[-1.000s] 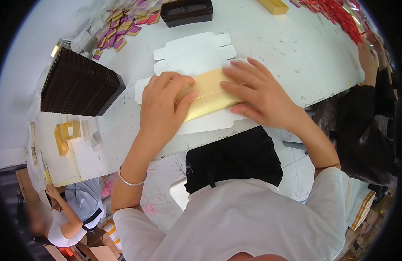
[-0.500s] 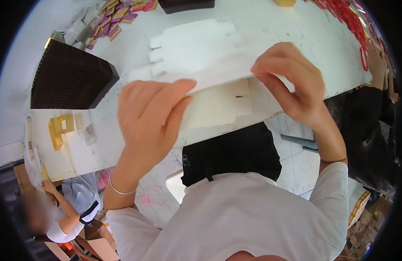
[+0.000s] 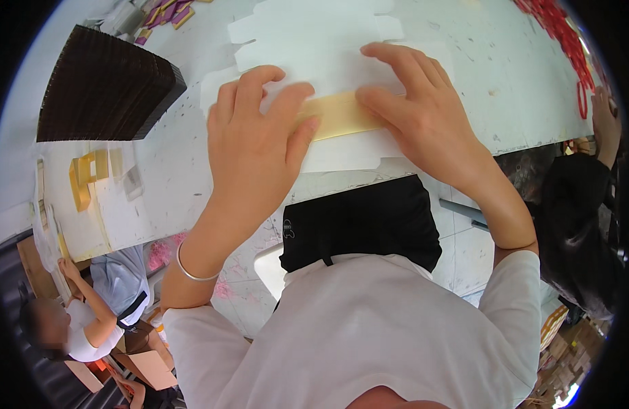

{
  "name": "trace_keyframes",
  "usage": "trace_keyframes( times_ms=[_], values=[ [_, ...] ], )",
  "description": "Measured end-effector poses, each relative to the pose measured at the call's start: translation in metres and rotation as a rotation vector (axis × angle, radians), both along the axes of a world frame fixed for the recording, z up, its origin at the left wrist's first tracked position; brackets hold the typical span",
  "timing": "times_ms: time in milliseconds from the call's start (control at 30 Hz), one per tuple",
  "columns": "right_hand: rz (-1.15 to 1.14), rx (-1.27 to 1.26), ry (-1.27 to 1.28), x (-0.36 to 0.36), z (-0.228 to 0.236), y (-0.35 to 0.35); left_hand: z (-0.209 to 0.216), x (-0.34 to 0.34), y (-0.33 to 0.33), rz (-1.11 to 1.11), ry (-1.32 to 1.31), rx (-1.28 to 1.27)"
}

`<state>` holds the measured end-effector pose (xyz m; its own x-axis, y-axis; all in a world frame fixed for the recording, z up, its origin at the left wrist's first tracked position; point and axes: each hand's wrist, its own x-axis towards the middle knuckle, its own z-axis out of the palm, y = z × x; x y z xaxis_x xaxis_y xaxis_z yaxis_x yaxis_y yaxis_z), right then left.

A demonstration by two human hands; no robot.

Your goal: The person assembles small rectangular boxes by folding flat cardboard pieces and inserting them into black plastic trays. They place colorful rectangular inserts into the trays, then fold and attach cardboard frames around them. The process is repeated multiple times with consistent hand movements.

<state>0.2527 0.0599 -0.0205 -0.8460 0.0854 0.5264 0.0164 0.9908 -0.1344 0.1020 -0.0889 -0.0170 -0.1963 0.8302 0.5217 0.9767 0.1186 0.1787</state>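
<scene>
A die-cut white cardboard blank point(image 3: 338, 151) lies flat on the table in front of me, with notched tabs on its sides. A gold strip point(image 3: 343, 114) runs across it, apparently a panel folded over to its gold face. My left hand point(image 3: 260, 126) is at the strip's left end, thumb and index finger apart on either side of it and the other fingers bent. Over the right end is my right hand point(image 3: 423, 112), fingers spread, its thumb touching the gold. Both hands cover parts of the blank. Beyond lies another white blank point(image 3: 308, 27), partly overlapped.
A tall dark stack point(image 3: 106, 88) of thin pieces stands at the left. Nearby are gold box parts point(image 3: 83, 180). Small purple-and-gold pieces point(image 3: 171, 13) lie at far left, red cords point(image 3: 560, 41) at far right. One person point(image 3: 89, 320) sits left; another's dark sleeve point(image 3: 577, 204) is right.
The raised white edge held between both hands has come down onto the blank, and its gold face now shows. My fingers have spread apart. The view has shifted slightly.
</scene>
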Motion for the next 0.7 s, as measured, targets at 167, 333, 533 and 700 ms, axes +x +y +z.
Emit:
trace_keyframes(
  times_ms=[167,333,533,700],
  values=[
    [0.173,-0.103,-0.073,0.006,-0.005,0.004,-0.003,-0.005,-0.012,-0.2,-0.134,-0.082],
    [0.199,0.056,-0.102,0.0,-0.004,0.004,0.003,-0.008,-0.005,-0.26,-0.111,-0.122],
    [0.132,-0.179,-0.357,-0.024,0.011,0.017,0.001,-0.03,0.015,-0.209,-0.185,-0.234],
    [0.033,-0.29,-0.517,-0.038,0.021,0.023,0.016,-0.023,0.022,-0.106,0.205,-0.035]
  ],
)
